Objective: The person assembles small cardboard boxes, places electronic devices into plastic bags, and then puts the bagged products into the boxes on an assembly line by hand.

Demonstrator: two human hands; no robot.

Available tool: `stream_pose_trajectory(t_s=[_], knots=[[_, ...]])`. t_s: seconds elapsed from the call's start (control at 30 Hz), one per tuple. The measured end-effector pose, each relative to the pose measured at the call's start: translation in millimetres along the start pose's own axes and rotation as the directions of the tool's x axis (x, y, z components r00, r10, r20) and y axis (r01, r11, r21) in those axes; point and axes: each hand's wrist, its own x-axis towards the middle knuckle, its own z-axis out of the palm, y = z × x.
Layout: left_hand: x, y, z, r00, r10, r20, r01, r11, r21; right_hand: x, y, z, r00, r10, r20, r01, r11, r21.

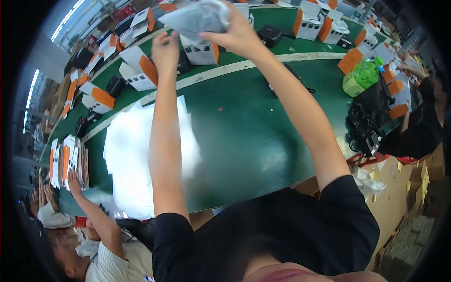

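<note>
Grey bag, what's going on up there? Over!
Right hand gripping grey bag. Left hand half-open close by, seemingly empty. Bag partly hides white-and-orange box.

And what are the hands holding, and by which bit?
The right hand holds a pale plastic bag by its right end. The left hand is just below the bag and seems to hold nothing.

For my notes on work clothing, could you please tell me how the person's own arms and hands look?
The left hand and right hand are bare, without gloves. Both forearms are uncovered, and no watch or bracelet shows at the wrists. Short black sleeves belong to a black top.
</note>
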Motion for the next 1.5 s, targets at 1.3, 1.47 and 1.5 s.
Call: stream_pose_trajectory(t_s=[1.3,1.47,1.5], knots=[[-66.2,39.6,-100.3,0.966,0.001,0.258,-0.08,0.952,0.294,-35.6,258.1,-207.3,0.51,0.857,0.075,-0.683,0.456,-0.571],[-138.8,21.7,-145.0,0.958,-0.196,0.211,0.008,0.75,0.661,-7.7,262.4,-227.3,0.484,0.832,0.27,-0.424,0.493,-0.759],[-148.6,18.8,-142.6,0.957,-0.245,0.155,0.062,0.696,0.716,-10.7,261.8,-229.6,0.546,0.779,0.309,-0.285,0.52,-0.805]])
